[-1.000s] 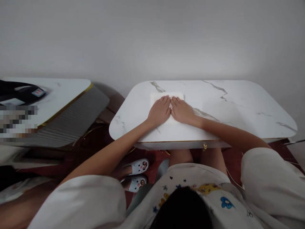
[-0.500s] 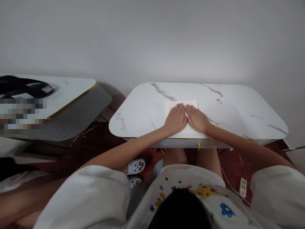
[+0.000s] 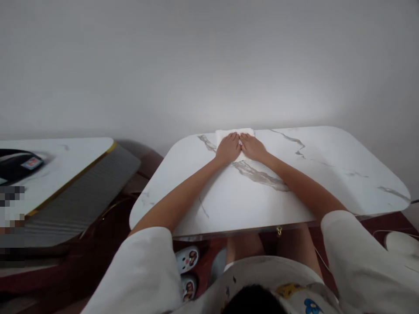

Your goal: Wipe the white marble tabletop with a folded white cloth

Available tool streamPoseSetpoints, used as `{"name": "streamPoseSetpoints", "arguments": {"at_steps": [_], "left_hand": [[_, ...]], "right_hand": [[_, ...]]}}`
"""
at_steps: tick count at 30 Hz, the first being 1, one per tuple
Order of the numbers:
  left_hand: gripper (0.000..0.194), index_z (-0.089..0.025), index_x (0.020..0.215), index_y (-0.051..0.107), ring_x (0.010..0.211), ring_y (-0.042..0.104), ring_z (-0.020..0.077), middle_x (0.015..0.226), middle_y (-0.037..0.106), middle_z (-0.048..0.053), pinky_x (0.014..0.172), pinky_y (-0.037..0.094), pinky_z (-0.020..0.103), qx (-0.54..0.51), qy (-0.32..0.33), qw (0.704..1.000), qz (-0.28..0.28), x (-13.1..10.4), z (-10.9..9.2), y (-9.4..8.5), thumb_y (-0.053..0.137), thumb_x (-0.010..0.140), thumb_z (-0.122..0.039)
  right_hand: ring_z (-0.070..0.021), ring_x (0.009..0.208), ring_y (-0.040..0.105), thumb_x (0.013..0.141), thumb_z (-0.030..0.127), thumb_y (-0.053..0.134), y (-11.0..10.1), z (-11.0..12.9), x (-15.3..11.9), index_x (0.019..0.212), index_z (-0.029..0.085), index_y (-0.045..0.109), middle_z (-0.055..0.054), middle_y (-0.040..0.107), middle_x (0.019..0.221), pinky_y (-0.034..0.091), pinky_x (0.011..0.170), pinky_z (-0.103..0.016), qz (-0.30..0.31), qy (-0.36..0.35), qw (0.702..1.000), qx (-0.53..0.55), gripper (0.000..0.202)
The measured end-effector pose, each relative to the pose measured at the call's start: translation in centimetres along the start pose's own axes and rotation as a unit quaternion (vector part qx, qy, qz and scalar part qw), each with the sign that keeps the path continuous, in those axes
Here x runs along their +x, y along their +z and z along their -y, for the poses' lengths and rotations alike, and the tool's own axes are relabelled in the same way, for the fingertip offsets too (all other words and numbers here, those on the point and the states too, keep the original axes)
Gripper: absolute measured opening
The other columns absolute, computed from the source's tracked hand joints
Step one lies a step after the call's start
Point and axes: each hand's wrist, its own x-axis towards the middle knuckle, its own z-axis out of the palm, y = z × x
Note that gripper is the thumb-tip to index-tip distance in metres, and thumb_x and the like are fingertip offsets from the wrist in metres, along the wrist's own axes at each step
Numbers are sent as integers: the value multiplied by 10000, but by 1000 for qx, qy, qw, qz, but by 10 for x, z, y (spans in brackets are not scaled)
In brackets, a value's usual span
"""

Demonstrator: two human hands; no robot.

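In the head view, the left hand (image 3: 229,148) and right hand (image 3: 253,147) lie side by side on a white cloth (image 3: 221,136) at the far edge of the marble-patterned worktop (image 3: 330,152), against the wall (image 3: 209,65). The fingers are stretched out flat and gripping nothing; laid this way, they seem to spread pressure evenly over the cloth and keep it from bunching. Both arms reach across the worktop, covering part of its surface. The wall limits room beyond the cloth; whether they touch is unclear. A brass-coloured knob (image 3: 279,231) hangs at the near edge. To the left, a second worktop (image 3: 83,152) carries a black item (image 3: 15,168), partly hidden by pixelation, and patterned clogs (image 3: 189,259) show below.
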Motion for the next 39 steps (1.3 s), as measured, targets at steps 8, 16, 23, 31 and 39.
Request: {"name": "streamPoseSetpoints", "arguments": {"at_steps": [8,16,23,31,39], "left_hand": [[526,-31,1360,417,1349,372,259,1429,436,194,1105,292,433,-21,41,999,-18,62,18,29,291,885,-218],[527,-74,1393,390,1375,329,255,1472,389,156,1132,259,420,-50,98,994,-2,58,-28,24,291,900,-232],[535,-75,1413,360,1387,310,275,1479,377,157,1133,263,449,-57,78,995,21,-30,-64,-15,293,911,-247],[569,-102,1456,294,1414,254,272,1512,324,132,1153,243,456,-66,17,996,61,-129,-126,-60,291,916,-282],[604,-75,1464,248,1436,184,277,1529,273,157,1158,228,468,-128,33,990,57,-110,-188,-50,328,916,-317]], "right_hand": [[-269,1354,348,935,195,264,9,-35,35,1399,-11,378,-170,388,1474,271,1106,-392,5,62,998,-3,521],[-296,1355,334,931,225,252,-8,-46,-18,1407,-26,354,-190,366,1481,278,1096,-434,-4,109,994,-10,547],[-297,1362,331,946,222,253,-35,13,-88,1398,-36,364,-204,379,1470,272,1105,-425,5,87,996,-12,532],[-269,1383,316,936,252,275,-66,58,-179,1420,22,369,-165,381,1478,282,1117,-435,19,41,999,21,544],[-229,1398,290,942,283,253,-81,6,-227,1442,69,350,-122,352,1499,295,1127,-419,24,50,998,-6,552]]}}
